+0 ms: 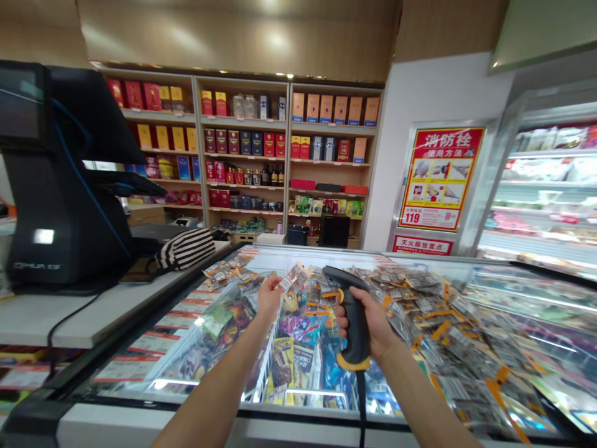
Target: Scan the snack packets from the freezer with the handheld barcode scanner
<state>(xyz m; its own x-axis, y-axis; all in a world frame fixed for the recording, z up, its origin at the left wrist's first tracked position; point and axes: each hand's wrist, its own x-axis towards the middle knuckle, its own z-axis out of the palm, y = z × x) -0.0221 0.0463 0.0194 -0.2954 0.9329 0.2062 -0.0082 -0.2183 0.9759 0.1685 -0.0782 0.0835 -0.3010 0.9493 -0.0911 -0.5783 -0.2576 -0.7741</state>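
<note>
In the head view, my right hand [373, 320] is wrapped round the grip of a black and yellow barcode scanner [357, 330], whose head points left and whose cable hangs down. My left hand [270, 295] pinches a small clear snack packet [295, 279] by its edge, above the glass top of a chest freezer [153, 348]. The packet is just left of the scanner's head. To the right, many similar packets with orange strips [433, 305] lie heaped on the glass. A smaller group of packets [226, 272] lies at the far left of the glass.
A black checkout terminal [60, 186] stands on the white counter [69, 320] at left, with a striped cloth item [186, 249] beside it. Shelves of boxed goods [245, 143] line the back wall. A lit display fridge [545, 193] stands at right.
</note>
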